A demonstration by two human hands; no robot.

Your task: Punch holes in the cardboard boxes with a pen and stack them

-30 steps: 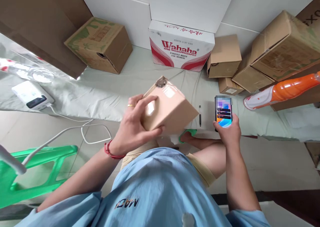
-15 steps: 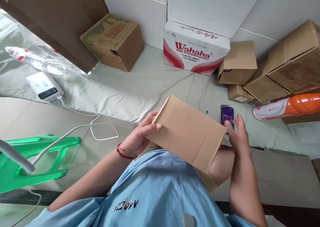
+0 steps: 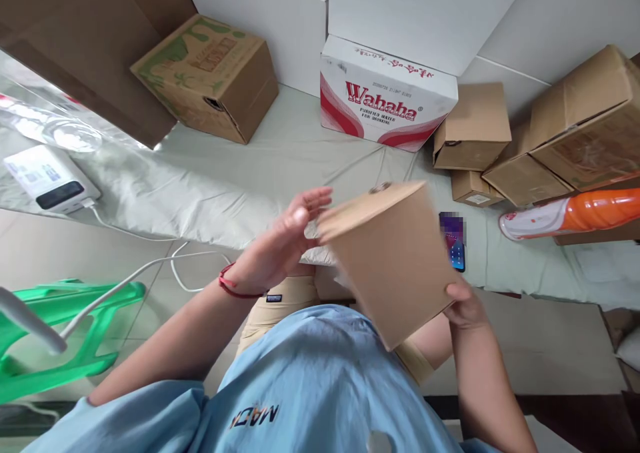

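A brown cardboard box (image 3: pixel 395 266) is tilted in front of my body, above my lap, and slightly blurred. My right hand (image 3: pixel 466 304) grips its lower right corner, thumb on the near face and the other fingers hidden behind. At the box's upper left edge is my left hand (image 3: pixel 283 240), its fingers spread and its thumb up; it wears a red cord bracelet (image 3: pixel 237 286). A small hole shows in the top face of the box. Past the box's right side, a phone (image 3: pixel 454 243) lies on the covered surface with its screen lit.
Along the wall stand a printed carton (image 3: pixel 210 80), a white Wahaha water carton (image 3: pixel 385 96) and several brown boxes (image 3: pixel 473 123). An orange bottle (image 3: pixel 580 213) lies at right. At left are a white power bank (image 3: pixel 53 180) with a cable and a green plastic stool (image 3: pixel 95 333).
The box has been turned so its top face with the hole shows. My right hand has closed on its right corner, while my left hand has loosened and opened.
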